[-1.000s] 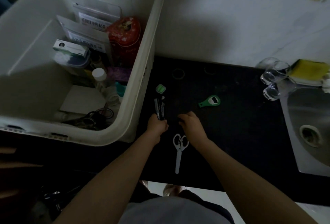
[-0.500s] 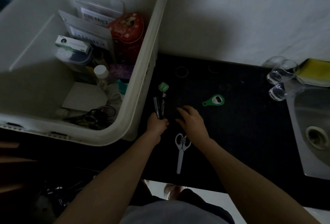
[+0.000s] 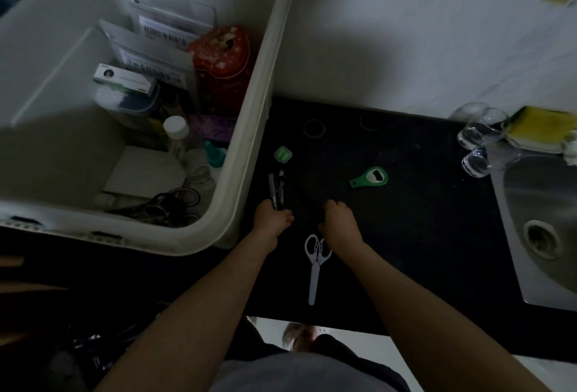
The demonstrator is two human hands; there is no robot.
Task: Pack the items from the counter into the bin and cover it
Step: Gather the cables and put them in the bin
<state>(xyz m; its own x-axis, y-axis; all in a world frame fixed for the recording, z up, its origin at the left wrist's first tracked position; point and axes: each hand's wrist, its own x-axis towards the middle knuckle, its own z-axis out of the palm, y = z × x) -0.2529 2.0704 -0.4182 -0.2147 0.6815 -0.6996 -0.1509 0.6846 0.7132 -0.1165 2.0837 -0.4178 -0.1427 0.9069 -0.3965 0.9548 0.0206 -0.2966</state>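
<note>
A large white bin [image 3: 249,154] stands at the left on the black counter [image 3: 421,229], holding packets, a red tin, a bottle, boxes and dark scissors. My left hand [image 3: 271,220] grips a bundle of dark pens [image 3: 277,187] just right of the bin's wall. My right hand [image 3: 338,220] is beside it with fingers curled over something dark that I cannot make out. White scissors [image 3: 315,262] lie just below my right hand. A green bottle opener [image 3: 370,177] and a small green clip [image 3: 283,154] lie further back on the counter.
Two rubber bands [image 3: 313,128] lie near the wall. Clear glasses [image 3: 477,141] and a yellow sponge [image 3: 543,124] sit at the right by a steel sink [image 3: 540,229]. The counter's front edge runs below my arms.
My right hand's fingers have curled more tightly on the counter. My left hand keeps holding the pens in about the same place. The view shifted slightly.
</note>
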